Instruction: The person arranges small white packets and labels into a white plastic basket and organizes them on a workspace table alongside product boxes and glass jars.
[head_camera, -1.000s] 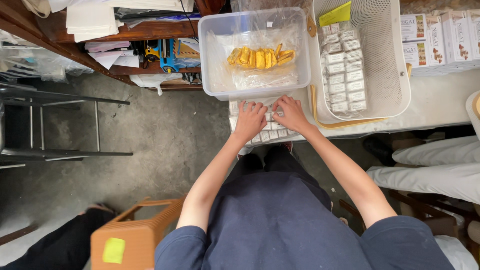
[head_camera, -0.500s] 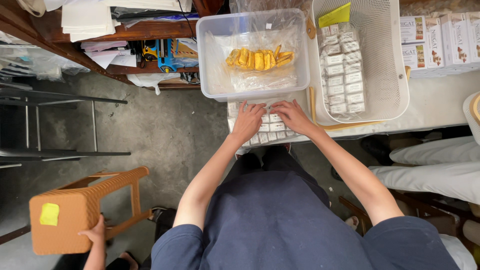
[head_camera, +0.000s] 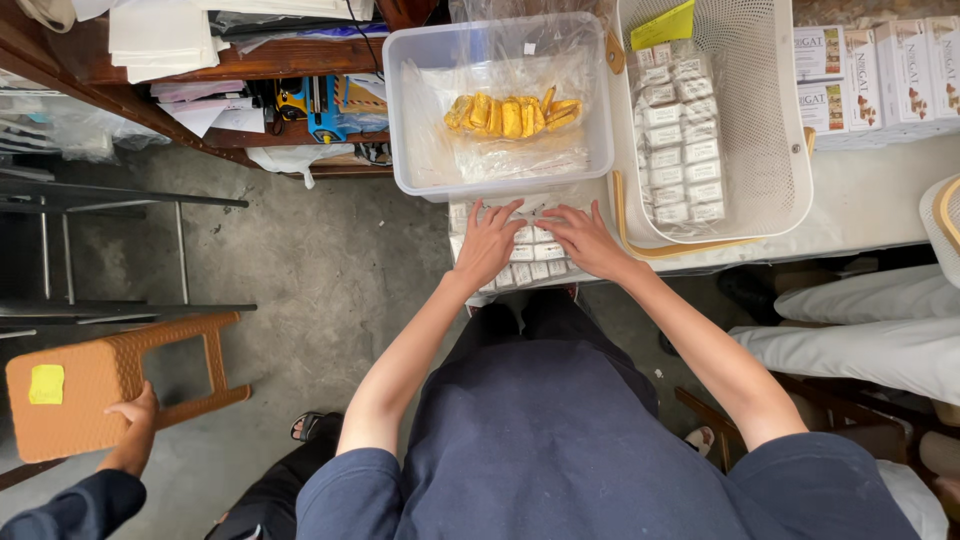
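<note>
Both hands (head_camera: 535, 240) on small packets (head_camera: 530, 262)

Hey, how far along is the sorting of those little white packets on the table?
Done: a double column of white packets lies stacked in the white mesh basket. In hand: the left hand and right hand both rest flat on a batch of small packets at the table edge. Left: yellow pieces sit in the clear tub, and the basket has free room.

One head-worn camera looks steeply down from above the person's own torso, close in, facing the worktop (head_camera: 880, 200) edge at twelve o'clock.
</note>
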